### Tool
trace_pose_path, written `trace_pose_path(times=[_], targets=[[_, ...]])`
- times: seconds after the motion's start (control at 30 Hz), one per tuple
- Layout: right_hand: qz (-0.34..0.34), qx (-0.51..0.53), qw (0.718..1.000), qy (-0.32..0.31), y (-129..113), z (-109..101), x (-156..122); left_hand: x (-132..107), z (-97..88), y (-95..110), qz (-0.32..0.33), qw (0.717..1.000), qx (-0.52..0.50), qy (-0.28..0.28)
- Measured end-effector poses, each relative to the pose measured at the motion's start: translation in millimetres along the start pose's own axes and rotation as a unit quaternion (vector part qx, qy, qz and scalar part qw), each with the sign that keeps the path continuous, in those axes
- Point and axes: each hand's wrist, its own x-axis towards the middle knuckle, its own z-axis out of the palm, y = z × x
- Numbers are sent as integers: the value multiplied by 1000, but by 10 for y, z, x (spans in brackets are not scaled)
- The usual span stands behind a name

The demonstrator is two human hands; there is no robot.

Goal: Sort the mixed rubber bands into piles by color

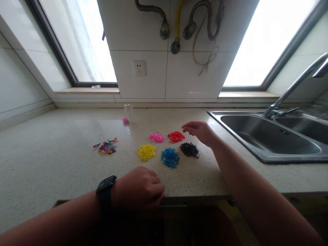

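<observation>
Small rubber bands lie on the counter in piles sorted by colour: pink (156, 137), red (176, 136), yellow (146, 152), blue (170, 157) and black (189, 149). Farther left is a mixed-colour pile (107, 147). My right hand (198, 131) hovers just right of the red pile, above the black one, thumb and fingertips pinched together; anything between them is too small to make out. Curled into a fist, my left hand (139, 188) rests at the counter's front edge, below the yellow and blue piles. Its palm side is hidden. A black watch (106, 184) is on that wrist.
A clear container (127, 110) stands near the back wall with a small pink object (125, 120) in front of it. To the right, a steel double sink (266, 136) with a faucet (289, 89) is set into the counter (64, 157). A socket (139, 68) is on the wall.
</observation>
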Motion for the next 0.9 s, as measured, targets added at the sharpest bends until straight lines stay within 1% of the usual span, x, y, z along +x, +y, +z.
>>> trace_pose_path(times=[0.33,0.5,0.77,0.9], targets=[[11,-3,1000,-11,12,10,0,-5,3,-3,0,1000,-3,4],[3,2,1000,-13,26,11,3,-11,16,-3,-2,1000,-10,8],[5,4,1000,-17,-18,25,-13,-2,-7,1,0,1000,-10,5],[-5,-1,1000,-13,-27,33,-14,-3,-1,1,-1,1000,-9,7]])
